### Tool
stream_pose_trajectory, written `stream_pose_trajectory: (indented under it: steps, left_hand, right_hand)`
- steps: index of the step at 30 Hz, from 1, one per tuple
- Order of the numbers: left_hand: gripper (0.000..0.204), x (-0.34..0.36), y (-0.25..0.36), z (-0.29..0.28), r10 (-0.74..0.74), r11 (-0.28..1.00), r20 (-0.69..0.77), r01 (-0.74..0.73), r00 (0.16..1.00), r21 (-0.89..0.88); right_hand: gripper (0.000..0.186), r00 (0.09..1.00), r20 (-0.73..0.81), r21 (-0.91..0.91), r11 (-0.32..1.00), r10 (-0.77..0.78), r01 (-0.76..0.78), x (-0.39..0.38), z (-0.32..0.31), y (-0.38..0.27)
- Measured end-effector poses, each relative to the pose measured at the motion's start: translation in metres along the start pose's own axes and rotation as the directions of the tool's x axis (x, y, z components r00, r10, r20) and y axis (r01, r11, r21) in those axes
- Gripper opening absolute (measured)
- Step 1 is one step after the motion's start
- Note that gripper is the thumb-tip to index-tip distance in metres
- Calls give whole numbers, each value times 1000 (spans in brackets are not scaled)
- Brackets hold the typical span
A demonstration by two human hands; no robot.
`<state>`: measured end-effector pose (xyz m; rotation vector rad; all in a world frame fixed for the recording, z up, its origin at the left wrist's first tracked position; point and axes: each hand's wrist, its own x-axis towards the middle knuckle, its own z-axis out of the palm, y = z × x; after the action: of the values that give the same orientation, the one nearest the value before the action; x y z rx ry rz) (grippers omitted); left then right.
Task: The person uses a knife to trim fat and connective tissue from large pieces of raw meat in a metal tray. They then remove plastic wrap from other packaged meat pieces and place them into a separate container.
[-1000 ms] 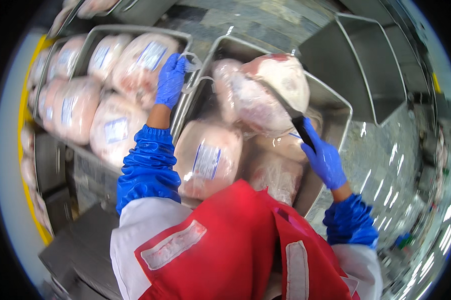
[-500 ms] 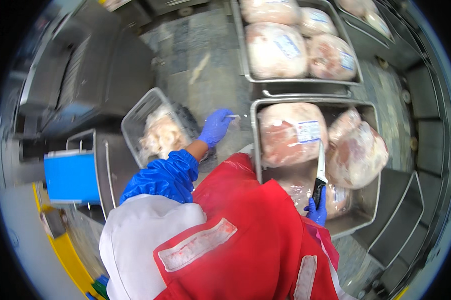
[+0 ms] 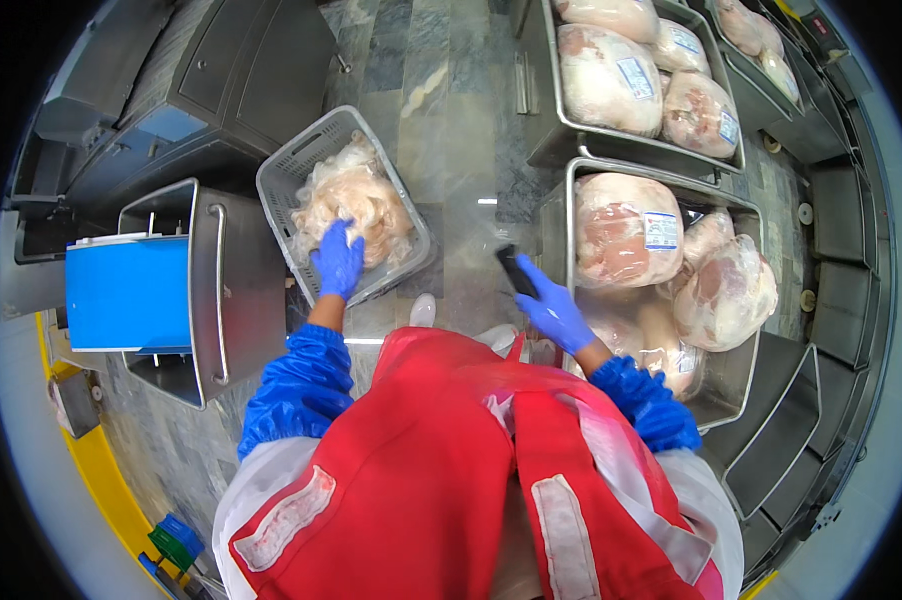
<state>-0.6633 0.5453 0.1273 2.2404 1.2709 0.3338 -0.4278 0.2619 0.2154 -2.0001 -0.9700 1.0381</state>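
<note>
My left hand [image 3: 339, 262], in a blue glove, reaches into a grey plastic basket [image 3: 419, 215]. Its fingers are apart, over a heap of crumpled, clear plastic film [image 3: 381, 205]; whether they touch it I cannot tell. My right hand [image 3: 554, 312], also gloved, is closed around the black handle of a knife [image 3: 517, 270], beside the near metal bin. The blade does not show clearly now. In that bin lies a large film-wrapped piece of meat [image 3: 621, 240] with a white label, and another wrapped piece [image 3: 723, 295] to its right.
The near metal bin [image 3: 569, 215] stands at my right; a second metal bin [image 3: 556, 110] with wrapped meat is behind it. To my left is a steel cart [image 3: 246, 310] beside a blue panel [image 3: 131, 297]. Steel cabinets [image 3: 261, 80] stand at far left. The floor [image 3: 461, 200] is tiled.
My left hand has moved left into the basket, and the small white piece it held is no longer clearly seen. My right hand has moved left, out of the bin, with the knife.
</note>
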Motion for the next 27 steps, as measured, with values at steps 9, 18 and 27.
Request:
stream_pose_trajectory:
  steps: [9, 18, 27]
  left_hand:
    - [30, -87, -111, 14, -100, 969, 360, 173, 928, -175]
    - [25, -73, -180, -28, -247, 922, 652, 380, 716, -68]
    - [23, 45, -42, 46, 274, 923, 680, 13, 679, -385]
  right_hand:
    - [19, 942, 328, -221, 964, -70, 148, 185, 216, 25]
    - [34, 1000, -4, -247, 969, 12, -13, 182, 258, 45]
    - [26, 770, -607, 157, 980, 196, -126, -20, 77, 64]
